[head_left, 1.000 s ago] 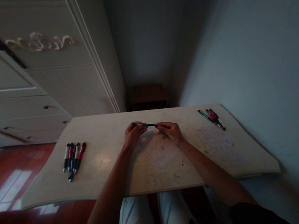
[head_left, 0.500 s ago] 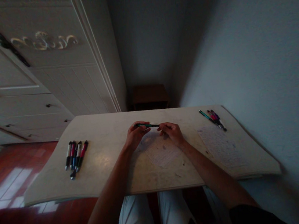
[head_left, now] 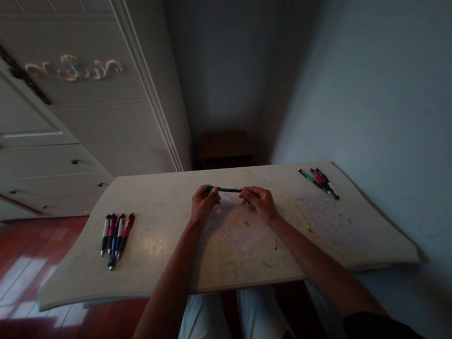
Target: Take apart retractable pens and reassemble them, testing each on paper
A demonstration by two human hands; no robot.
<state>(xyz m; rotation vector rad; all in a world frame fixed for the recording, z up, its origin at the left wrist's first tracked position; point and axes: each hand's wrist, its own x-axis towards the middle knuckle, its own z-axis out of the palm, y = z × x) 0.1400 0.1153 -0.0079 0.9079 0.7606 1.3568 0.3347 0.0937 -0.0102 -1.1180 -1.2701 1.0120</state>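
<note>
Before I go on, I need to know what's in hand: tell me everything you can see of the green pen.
The pen is slim and straight, with a dark teal-green barrel that looks like plastic. It is held nearly level, crosswise, at the far part of the table. The left hand grips and partly hides its left part; the right hand pinches its right end. Whether its writing tip is out can't be told.

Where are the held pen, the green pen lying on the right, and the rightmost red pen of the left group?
Held pen (head_left: 229,190): head view, exposed middle of its barrel.
Green pen (head_left: 309,177): head view, along its barrel.
Red pen (head_left: 127,229): head view, its red barrel.
</note>
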